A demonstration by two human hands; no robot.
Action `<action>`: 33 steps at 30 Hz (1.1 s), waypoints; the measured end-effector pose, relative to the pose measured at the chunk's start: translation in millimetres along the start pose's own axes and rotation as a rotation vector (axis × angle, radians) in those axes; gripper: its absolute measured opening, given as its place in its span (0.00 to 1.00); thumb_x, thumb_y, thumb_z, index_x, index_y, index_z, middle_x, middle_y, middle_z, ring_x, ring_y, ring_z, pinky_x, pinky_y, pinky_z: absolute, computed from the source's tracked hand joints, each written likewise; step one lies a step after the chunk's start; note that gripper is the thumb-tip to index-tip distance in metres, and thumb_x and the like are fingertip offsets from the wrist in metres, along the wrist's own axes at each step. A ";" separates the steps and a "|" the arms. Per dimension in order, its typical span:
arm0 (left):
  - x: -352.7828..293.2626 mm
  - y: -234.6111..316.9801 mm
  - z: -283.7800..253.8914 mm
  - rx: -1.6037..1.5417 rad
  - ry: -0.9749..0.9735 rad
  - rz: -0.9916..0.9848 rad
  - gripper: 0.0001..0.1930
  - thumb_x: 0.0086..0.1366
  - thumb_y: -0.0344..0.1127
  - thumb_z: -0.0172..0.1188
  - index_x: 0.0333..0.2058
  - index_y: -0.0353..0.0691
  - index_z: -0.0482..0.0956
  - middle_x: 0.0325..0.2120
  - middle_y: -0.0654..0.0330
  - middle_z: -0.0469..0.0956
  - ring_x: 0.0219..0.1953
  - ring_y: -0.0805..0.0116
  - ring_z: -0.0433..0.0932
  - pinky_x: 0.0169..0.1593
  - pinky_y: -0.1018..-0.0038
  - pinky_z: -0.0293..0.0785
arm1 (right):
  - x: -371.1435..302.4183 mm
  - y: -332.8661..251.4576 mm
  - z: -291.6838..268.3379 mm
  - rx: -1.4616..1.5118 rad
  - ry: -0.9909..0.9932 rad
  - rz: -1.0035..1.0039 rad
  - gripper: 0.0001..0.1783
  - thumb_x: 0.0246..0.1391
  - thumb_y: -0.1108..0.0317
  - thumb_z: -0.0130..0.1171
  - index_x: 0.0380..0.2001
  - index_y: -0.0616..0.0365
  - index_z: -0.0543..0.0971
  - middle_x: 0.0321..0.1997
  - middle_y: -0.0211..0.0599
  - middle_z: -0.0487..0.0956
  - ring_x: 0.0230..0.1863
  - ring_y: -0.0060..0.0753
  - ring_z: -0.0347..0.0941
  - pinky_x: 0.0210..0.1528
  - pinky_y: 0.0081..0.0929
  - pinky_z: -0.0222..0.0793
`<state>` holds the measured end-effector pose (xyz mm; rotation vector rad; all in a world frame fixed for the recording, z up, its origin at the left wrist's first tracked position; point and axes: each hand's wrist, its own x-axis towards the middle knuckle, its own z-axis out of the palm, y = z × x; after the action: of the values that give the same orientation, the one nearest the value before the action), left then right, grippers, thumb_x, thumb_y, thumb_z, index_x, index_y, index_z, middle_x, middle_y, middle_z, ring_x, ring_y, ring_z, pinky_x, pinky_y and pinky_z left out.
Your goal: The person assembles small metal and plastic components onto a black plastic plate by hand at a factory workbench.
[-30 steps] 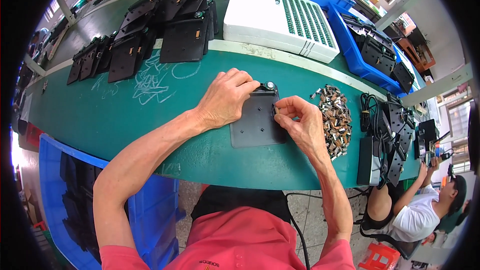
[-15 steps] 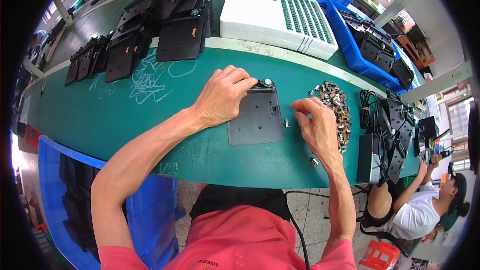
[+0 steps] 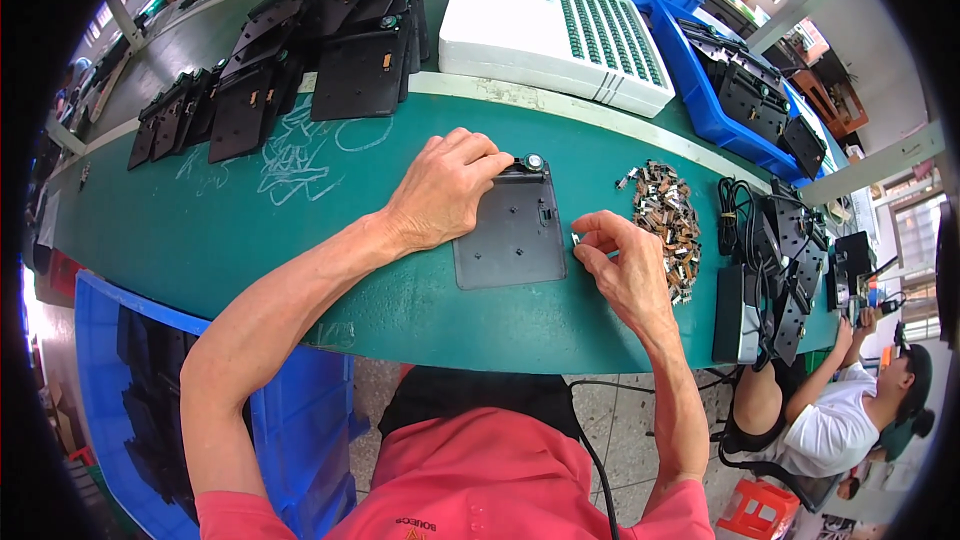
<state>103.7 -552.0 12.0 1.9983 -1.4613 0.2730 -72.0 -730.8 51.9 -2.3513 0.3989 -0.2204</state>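
A black plastic panel (image 3: 505, 240) lies on the green tabletop (image 3: 400, 310) in front of me. My left hand (image 3: 450, 185) grips its upper left edge, the fingers closed on it. A round silver-and-green part (image 3: 533, 162) sits at the panel's upper right corner, just beyond my left fingertips. Right of the panel, my right hand (image 3: 630, 265) pinches a small metal switch-like part (image 3: 576, 239) between thumb and forefinger, apart from the panel's edge. Beside that hand is a heap of small brown, silver and black switch-like parts (image 3: 668, 220).
Stacked black panels (image 3: 360, 75) stand at the far left. A white foam block (image 3: 510, 20) with rows of green parts is at the back. A blue bin (image 3: 700, 105), a black power adapter with cables (image 3: 735, 310) and a seated person (image 3: 840, 420) are to the right; another blue bin (image 3: 300, 420) is below left.
My right hand has closed on the small switch-like part that lay on the table beside the panel. The left hand still holds the panel in place.
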 end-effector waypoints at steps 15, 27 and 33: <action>-0.6 -0.3 0.2 0.004 -0.008 -0.005 0.18 0.53 0.19 0.61 0.45 0.34 0.78 0.39 0.56 0.76 0.44 0.57 0.74 0.48 0.62 0.70 | -2.1 7.7 -7.7 0.528 -0.035 0.232 0.15 0.54 0.79 0.54 0.45 0.65 0.80 0.26 0.26 0.77 0.28 0.18 0.72 0.33 0.21 0.71; -0.3 -0.7 0.6 0.008 -0.010 -0.005 0.19 0.53 0.19 0.61 0.45 0.34 0.78 0.39 0.55 0.76 0.44 0.56 0.74 0.49 0.62 0.70 | -7.9 5.4 -6.3 -0.035 -0.027 -0.039 0.12 0.54 0.75 0.55 0.41 0.58 0.81 0.30 0.44 0.75 0.30 0.42 0.75 0.34 0.37 0.68; -0.8 -1.4 0.5 0.005 -0.004 0.001 0.19 0.52 0.19 0.61 0.45 0.34 0.78 0.39 0.55 0.76 0.44 0.56 0.74 0.49 0.62 0.70 | -17.2 5.8 -7.5 -0.245 0.037 -0.181 0.16 0.49 0.78 0.59 0.44 0.55 0.81 0.32 0.41 0.73 0.37 0.46 0.74 0.38 0.38 0.70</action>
<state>104.6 -551.4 10.6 2.0035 -1.4656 0.2738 -91.4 -733.6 52.5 -2.6306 0.2418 -0.3164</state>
